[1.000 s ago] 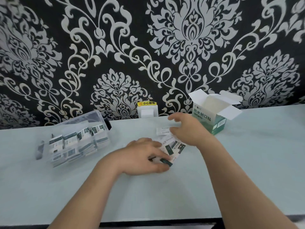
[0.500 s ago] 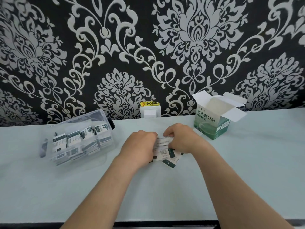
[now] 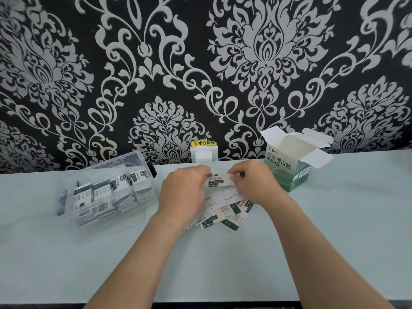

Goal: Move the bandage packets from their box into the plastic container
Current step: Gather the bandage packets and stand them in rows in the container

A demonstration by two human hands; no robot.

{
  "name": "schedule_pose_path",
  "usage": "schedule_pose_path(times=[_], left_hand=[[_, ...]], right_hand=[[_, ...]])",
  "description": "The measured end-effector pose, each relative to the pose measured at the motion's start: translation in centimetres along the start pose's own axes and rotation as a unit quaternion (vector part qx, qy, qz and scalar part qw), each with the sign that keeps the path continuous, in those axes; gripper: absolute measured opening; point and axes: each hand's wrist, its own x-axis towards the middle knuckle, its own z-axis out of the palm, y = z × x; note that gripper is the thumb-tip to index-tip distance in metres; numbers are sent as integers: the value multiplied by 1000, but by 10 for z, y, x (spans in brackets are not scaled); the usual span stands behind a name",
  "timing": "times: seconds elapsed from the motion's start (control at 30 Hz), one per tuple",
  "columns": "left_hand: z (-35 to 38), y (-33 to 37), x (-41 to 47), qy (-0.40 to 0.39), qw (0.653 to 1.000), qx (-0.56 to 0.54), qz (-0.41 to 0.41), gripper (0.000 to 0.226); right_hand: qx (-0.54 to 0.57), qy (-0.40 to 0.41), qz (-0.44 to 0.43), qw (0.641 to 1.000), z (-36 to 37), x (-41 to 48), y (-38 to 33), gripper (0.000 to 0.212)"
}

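- Table (image 3: 334,230): pale, flat, set against the patterned wall; it carries everything, so you have room to sort in the middle between source and destination.
- Plastic container (image 3: 107,192): clear, to your left, lying tilted with its opening toward the middle; rows of packets already stand inside it, so I judge the task well along. The tilt likely lets you slide packets in sideways.
- Box (image 3: 287,172): green and white, to your right, upright with flaps open. From this angle the interior looks white and empty, though its bottom is hidden.
- Loose bandage packets (image 3: 225,212): fanned on the table between container and box, just under your hands, probably tipped out so they can be squared up before loading.
- Left hand (image 3: 182,192) and right hand (image 3: 254,184): each grip pinches one end of a single held packet (image 3: 219,182), raised just above the pile, apparently to align it.
- Next move, as judgement: carry it left to the container.
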Motion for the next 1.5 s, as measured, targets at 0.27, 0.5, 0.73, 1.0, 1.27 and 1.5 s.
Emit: schedule_pose_path(times=[0.27,0.5,0.73,1.0,1.27,1.5], left_hand=[[1,10,5,-49,955,-276,-99,23],[-3,14,3,-37,881,-435,-183,38],[-10,15,4,-13,920,-368,-138,52],[-14,-12,-8,-302,949,50,-78,87],[3,-14,1,-314,938,-11,-145,50],[7,-10,2,-287,949,32,-124,50]], right_hand=[[97,-41,-58,993,-10,-8,-10,17],[451,-15,73,890,-4,-9,-11,9],[546,-71,123,825,19,-8,-28,26],[487,11,132,863,5,-8,-21,15],[157,-67,88,981,19,-13,-21,24],[142,-65,123,980,30,-10,-11,15]])
